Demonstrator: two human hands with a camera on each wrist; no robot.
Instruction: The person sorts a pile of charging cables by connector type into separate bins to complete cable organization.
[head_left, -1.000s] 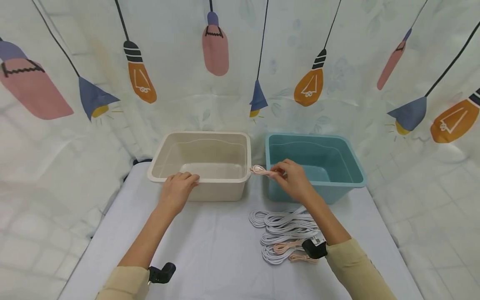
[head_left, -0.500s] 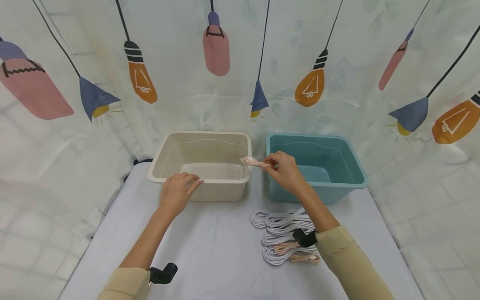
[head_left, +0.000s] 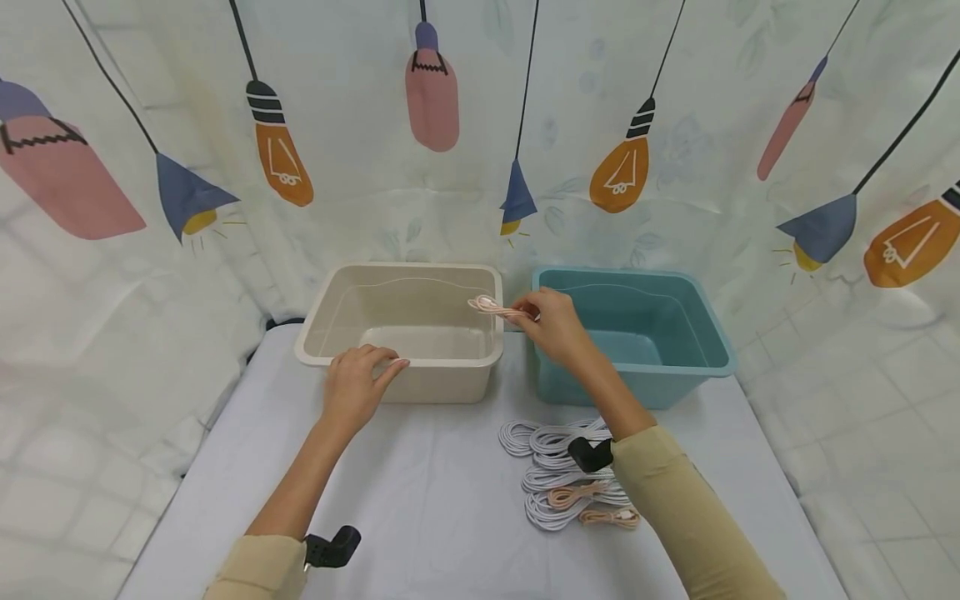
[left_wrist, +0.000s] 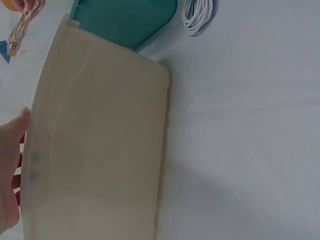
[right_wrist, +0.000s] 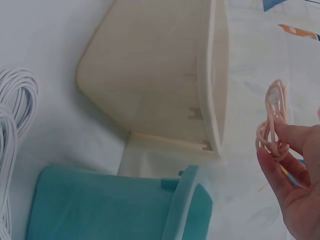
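Observation:
A pale pink USB cable (head_left: pixel 489 306), coiled into a bundle, is pinched between the thumb and fingers of my right hand (head_left: pixel 557 327). It is held up over the right rim of the beige bin (head_left: pixel 435 385). In the left wrist view the metal plug end of the pink cable (left_wrist: pixel 22 27) hangs downward. My left hand (head_left: pixel 352 385) rests at the front rim of the beige bin, thumb stretched out and fingers over the edge, partly hidden by the bin wall in the left wrist view.
A teal bin (head_left: pixel 577 387) stands right of the beige one, a narrow gap between them. Coiled white cables (head_left: pixel 551 446) lie in front of it, with two pink bundles, one a pink coil (head_left: pixel 607 517) nearest me. A printed curtain (head_left: pixel 450 208) hangs behind.
My right hand has moved left, away from me, carrying the pink cable from the gap to over the beige bin's right rim. My left thumb has spread out; that hand stays at the front rim.

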